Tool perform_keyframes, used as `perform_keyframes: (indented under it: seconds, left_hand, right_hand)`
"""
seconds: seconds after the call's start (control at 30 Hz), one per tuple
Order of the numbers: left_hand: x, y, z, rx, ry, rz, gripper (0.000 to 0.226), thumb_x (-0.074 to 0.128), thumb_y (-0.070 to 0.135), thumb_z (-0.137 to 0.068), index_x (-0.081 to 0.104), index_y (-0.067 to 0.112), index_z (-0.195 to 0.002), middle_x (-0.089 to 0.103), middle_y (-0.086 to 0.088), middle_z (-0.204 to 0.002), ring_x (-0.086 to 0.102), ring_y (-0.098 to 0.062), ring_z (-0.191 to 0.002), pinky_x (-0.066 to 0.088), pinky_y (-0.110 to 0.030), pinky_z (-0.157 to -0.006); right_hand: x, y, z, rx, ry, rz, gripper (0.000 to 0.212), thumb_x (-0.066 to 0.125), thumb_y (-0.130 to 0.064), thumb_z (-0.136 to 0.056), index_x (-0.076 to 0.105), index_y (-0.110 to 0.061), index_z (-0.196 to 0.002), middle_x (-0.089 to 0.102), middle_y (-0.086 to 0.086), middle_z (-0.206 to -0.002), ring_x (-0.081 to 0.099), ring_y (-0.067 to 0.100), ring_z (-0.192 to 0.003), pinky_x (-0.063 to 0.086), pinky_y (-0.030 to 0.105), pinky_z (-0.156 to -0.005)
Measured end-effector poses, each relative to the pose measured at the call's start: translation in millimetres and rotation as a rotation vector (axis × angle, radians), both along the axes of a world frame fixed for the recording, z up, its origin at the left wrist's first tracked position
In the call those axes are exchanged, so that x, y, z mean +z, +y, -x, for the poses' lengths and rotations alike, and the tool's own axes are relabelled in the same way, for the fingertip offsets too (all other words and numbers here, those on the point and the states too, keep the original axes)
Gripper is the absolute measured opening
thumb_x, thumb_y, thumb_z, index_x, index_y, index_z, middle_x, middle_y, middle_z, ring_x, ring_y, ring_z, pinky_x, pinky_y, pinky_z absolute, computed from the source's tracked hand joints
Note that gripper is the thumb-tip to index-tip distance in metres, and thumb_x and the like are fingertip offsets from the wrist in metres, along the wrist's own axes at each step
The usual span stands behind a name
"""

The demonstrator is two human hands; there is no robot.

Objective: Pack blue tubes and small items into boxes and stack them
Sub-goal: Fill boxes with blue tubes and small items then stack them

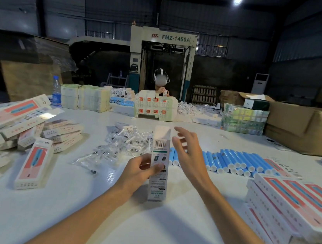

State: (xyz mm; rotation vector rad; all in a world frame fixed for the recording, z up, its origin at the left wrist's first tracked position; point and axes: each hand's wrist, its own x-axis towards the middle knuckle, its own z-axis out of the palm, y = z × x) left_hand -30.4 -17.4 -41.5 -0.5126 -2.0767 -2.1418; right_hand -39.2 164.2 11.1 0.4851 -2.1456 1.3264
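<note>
Both forearms reach in over the white surface (148, 234). The left hand (140, 170) grips a narrow box (161, 142) held upright, thumb across its printed face. The right hand (189, 155) hovers just beside it, fingers spread and holding nothing, above a row of blue tubes (238, 163). Bagged small items (121, 143) lie behind the box, and packed boxes (292, 204) are stacked at the right.

Blue tubes (232, 161) partly behind right hand (190, 158), box stack (288, 202) cropped at edge

A big dark factory hall: a tall machine (162, 47) stands far back, cardboard boxes (305, 127) far right.
</note>
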Motion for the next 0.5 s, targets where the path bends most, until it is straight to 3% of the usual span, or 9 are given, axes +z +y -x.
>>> perform_keyframes:
  seconds: [0.13,0.23,0.33,0.5]
  left_hand:
    - [-2,1,1,0.011,0.056,-0.051,0.065,0.086,0.028,-0.082,0.051,0.028,-0.136,0.078,-0.008,-0.117,0.073,-0.031,-0.114,0.061,-0.047,-0.098]
    - [0,-1,-1,-0.033,0.169,-0.029,0.081,0.080,0.021,-0.090,0.033,0.048,-0.151,0.073,-0.003,-0.133,0.072,-0.023,-0.119,0.060,-0.041,-0.099]
    - [2,-4,-2,-0.045,0.209,0.045,0.086,0.077,0.026,-0.091,0.030,0.060,-0.154,0.069,0.007,-0.139,0.068,-0.018,-0.125,0.060,-0.039,-0.099]
    - [3,-5,0,-0.034,0.269,0.143,0.081,0.077,0.019,-0.092,0.035,0.047,-0.155,0.074,0.001,-0.126,0.073,-0.025,-0.114,0.062,-0.040,-0.095]
  right_hand:
    - [-23,-1,-6,0.181,-0.058,0.166,0.036,0.067,-0.021,-0.102,0.056,-0.031,-0.135,0.074,-0.012,-0.110,0.070,0.011,-0.103,0.057,0.030,-0.089]
    - [-26,-3,-9,0.229,-0.044,0.193,0.038,0.069,-0.017,-0.100,0.059,-0.032,-0.134,0.073,-0.013,-0.113,0.070,0.016,-0.105,0.058,0.035,-0.093]
    - [-25,-3,-11,0.261,-0.056,0.187,0.041,0.067,-0.018,-0.102,0.059,-0.035,-0.139,0.071,-0.007,-0.116,0.068,0.020,-0.109,0.059,0.038,-0.095]
    - [-23,-2,-13,0.269,-0.055,0.155,0.035,0.064,-0.010,-0.102,0.063,-0.027,-0.132,0.069,0.000,-0.118,0.068,0.018,-0.105,0.058,0.035,-0.094]
